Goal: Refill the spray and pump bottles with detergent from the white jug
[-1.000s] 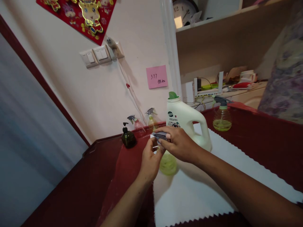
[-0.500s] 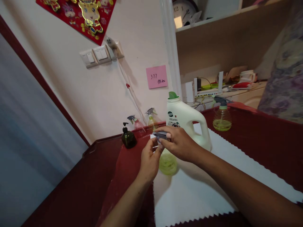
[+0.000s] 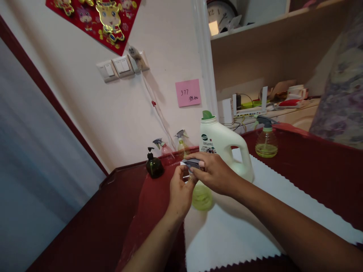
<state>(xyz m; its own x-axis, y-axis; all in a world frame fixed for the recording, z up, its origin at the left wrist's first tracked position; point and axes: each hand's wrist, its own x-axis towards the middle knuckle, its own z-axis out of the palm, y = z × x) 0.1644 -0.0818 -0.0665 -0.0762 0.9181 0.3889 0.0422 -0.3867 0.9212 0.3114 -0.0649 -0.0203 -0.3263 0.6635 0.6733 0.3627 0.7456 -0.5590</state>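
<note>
A small clear spray bottle (image 3: 202, 196) with yellow-green liquid stands on a white cloth (image 3: 241, 226). My right hand (image 3: 215, 172) is closed over its grey trigger head (image 3: 191, 163) from above. My left hand (image 3: 179, 190) is closed in a pinch at the bottle's neck, just under the head. A big white detergent jug (image 3: 224, 145) with a green cap stands right behind my hands.
A dark pump bottle (image 3: 154, 166), a pink spray bottle (image 3: 164, 148) and a yellow one (image 3: 181, 143) stand by the wall on the dark red table (image 3: 99, 226). Another spray bottle (image 3: 266, 139) stands at the back right. Beyond it, a cluttered shelf.
</note>
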